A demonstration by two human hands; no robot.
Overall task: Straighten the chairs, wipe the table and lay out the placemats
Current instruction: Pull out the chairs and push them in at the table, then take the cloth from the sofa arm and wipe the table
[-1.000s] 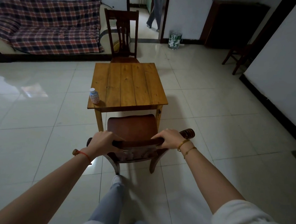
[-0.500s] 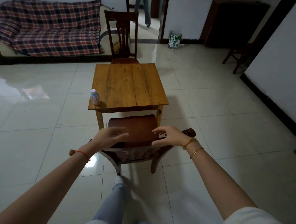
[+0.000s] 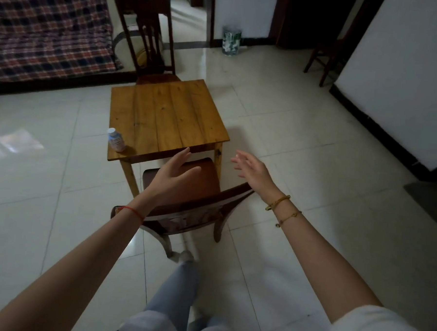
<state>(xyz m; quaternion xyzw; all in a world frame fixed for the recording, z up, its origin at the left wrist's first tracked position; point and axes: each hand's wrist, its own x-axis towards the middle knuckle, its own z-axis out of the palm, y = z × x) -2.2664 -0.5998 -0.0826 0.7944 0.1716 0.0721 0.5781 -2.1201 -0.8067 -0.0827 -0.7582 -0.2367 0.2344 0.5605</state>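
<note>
**Both hands off the chair, open in the air**

A second ago both hands gripped the top rail of the near chair [image 3: 200, 205]. Half a second ago they had lifted just clear of it. Now they are raised further and hold nothing. The left hand [image 3: 172, 174] hovers over the chair's seat, fingers straight and loosely spread, tips pointing at the table's near edge. The right hand [image 3: 252, 171] hangs in the air to the right of the seat, above the rail's right end, fingers relaxed and apart. A red string [image 3: 131, 211] circles the left wrist and two gold bracelets [image 3: 281, 204] the right.

The chair stands where it stood, its back to the person and the front of its seat tucked under the table [image 3: 169, 117]. It sits a little askew to the table edge.

A small white bottle [image 3: 116, 139] stands upright on the table's near left corner. A second chair [image 3: 148, 37] faces in from the far side, its seat touching or just under the far edge. Behind it, along the wall, is a sofa [image 3: 47, 29] under a plaid blanket. A bin [image 3: 231, 40] stands by the open doorway [image 3: 187, 9]. A third chair [image 3: 324, 54] stands well apart at the right, beside a dark cabinet [image 3: 308, 18]. The person's leg [image 3: 175, 289], in pale jeans, steps up just behind the near chair, the foot close to its back legs. The floor is glossy pale tile.
</note>
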